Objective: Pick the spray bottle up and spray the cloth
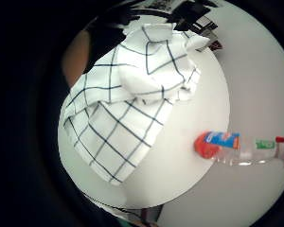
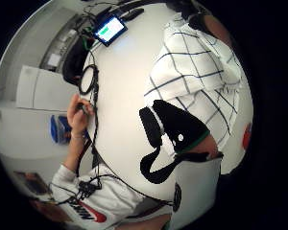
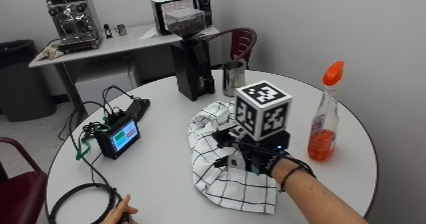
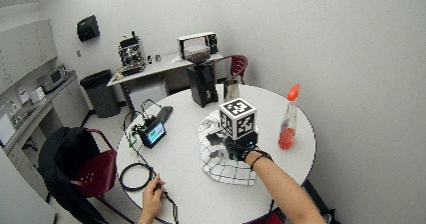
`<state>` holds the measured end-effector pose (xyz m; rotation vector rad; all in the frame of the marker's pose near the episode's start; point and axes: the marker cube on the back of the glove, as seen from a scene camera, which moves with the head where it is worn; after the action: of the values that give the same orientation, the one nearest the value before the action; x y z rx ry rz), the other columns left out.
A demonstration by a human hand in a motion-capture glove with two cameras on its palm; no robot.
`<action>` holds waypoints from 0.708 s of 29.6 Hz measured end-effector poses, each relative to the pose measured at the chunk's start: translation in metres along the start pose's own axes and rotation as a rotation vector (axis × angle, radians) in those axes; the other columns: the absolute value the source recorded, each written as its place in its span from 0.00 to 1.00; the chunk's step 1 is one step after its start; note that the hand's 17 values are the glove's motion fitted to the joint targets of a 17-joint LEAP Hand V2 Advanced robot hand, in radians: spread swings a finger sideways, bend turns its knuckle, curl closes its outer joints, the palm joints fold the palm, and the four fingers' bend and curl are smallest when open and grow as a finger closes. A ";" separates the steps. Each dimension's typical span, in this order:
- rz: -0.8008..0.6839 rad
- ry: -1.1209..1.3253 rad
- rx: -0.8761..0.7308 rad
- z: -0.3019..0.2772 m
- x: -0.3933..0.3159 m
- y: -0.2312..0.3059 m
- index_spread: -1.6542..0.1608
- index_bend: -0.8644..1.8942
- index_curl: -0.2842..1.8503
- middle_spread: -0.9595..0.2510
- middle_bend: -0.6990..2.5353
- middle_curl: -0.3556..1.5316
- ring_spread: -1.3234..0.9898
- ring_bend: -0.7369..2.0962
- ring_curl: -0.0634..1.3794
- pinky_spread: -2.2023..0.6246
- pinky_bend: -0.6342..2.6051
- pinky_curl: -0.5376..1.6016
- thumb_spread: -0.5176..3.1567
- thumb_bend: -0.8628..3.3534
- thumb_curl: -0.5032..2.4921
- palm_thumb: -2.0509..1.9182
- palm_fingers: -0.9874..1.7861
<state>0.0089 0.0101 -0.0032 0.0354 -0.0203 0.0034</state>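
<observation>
Gloved right hand sits over the checked cloth, which lies crumpled mid-table; can't tell if its fingers are open or curled. Spray bottle stands upright, orange cap up, well apart from the cloth, near the table edge by the wall.

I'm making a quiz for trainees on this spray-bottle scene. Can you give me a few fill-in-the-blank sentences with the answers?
1. The spray bottle stands ____ on the round table.
2. Its spray head is coloured ____.
3. The gloved right hand is over the ____ cloth, not on the bottle.
4. The small screen lies on the far side of the cloth from the ____.

Answers: upright; orange; checked; bottle
</observation>
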 end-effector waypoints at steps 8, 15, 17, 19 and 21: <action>0.057 -0.172 0.280 -0.031 0.029 0.041 0.75 0.40 0.23 0.77 0.31 0.28 0.58 0.36 0.15 0.84 0.27 0.32 0.36 0.27 0.21 0.63 0.56; 0.169 -0.513 0.639 -0.057 0.080 0.044 0.71 0.35 0.22 0.77 0.31 0.30 0.58 0.38 0.19 0.85 0.29 0.35 0.41 0.26 0.22 0.64 0.56; 0.231 -0.632 0.703 -0.060 0.098 0.040 0.71 0.35 0.22 0.77 0.31 0.31 0.58 0.38 0.19 0.85 0.29 0.36 0.42 0.26 0.22 0.64 0.55; 0.273 -0.765 0.739 -0.057 0.116 0.030 0.70 0.34 0.22 0.77 0.31 0.32 0.58 0.39 0.20 0.85 0.30 0.37 0.42 0.25 0.23 0.64 0.55; 0.300 -0.897 0.745 -0.049 0.134 0.017 0.70 0.34 0.21 0.77 0.31 0.32 0.58 0.39 0.21 0.85 0.31 0.37 0.42 0.25 0.23 0.64 0.54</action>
<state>0.1434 0.0290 -0.0490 0.7776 -0.9224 0.2959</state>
